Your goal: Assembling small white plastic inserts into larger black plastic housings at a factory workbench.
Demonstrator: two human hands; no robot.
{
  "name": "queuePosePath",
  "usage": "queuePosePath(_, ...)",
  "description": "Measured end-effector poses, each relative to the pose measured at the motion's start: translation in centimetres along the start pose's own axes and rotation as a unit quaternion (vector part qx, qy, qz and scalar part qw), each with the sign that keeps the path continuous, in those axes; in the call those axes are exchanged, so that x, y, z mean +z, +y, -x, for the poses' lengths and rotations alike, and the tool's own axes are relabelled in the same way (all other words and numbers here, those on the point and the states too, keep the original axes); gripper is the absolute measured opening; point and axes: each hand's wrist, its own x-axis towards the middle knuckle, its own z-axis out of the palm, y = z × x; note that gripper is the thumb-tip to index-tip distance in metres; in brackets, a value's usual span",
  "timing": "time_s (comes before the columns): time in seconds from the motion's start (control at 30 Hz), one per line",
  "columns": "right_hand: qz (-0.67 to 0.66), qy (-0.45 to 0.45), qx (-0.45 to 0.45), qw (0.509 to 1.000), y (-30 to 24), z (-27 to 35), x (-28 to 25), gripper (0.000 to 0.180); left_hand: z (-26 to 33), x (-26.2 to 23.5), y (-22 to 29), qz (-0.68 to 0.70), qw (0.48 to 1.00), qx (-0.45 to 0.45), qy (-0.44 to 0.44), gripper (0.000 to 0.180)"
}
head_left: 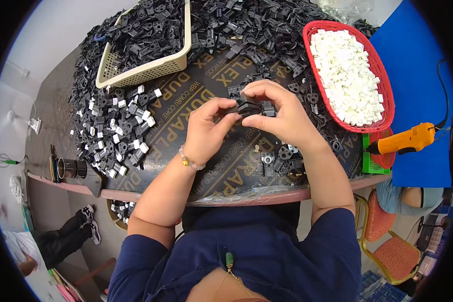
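Over the middle of the table, a black plastic bracket-like part [247, 107] is held between both hands. The thumb and fingers of my left hand [210, 123] pinch its left side. My right hand [281, 115] grips its right side, thumb below and fingers above. My fingers hide part of its shape. Just beyond and beside my hands, more loose black parts [268, 108] lie on the dark table. A small group of black parts [282, 161] rests near the front edge, below my right hand.
A cream plastic basket [151, 74] of black parts stands back left, before a wide heap [246, 30]. Black parts with white caps [118, 131] lie left. At right are a red basket [386, 95] of white pieces [345, 75] and an orange electric screwdriver [407, 139].
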Motion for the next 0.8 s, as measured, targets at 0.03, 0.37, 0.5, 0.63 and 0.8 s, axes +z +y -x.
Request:
queuePosePath(0.03, -0.015, -0.023, 0.019, 0.999, 0.0, 0.0, -0.3, 0.025, 0.0, 0.1, 0.1, -0.008, 1.0, 0.009, 0.001, 0.024)
queuePosePath(0.37, 0.013, -0.022, 0.015, 1.0, 0.3, 0.0, -0.7, 0.022, 0.0, 0.1, -0.6, -0.003, 1.0, 0.011, -0.013, 0.024)
queuePosePath(0.5, 0.222, 0.054, 0.015, 0.973, -0.2, -0.7, -4.1, 0.024, -0.1, 0.6, 0.4, 0.166, 0.985, -0.054, -0.002, 0.024)
queuePosePath(0.63, 0.599, 0.177, 0.065, 0.779, 2.6, 0.6, -12.2, 0.02, -0.7, -0.3, 0.8, 0.208, 0.973, -0.098, -0.012, 0.021)
queuePosePath(0.8, 0.671, 0.125, 0.24, 0.691, 6.3, 2.1, -17.3, 0.023, -0.9, -0.8, 0.2, 0.258, 0.959, -0.119, -0.017, 0.02)
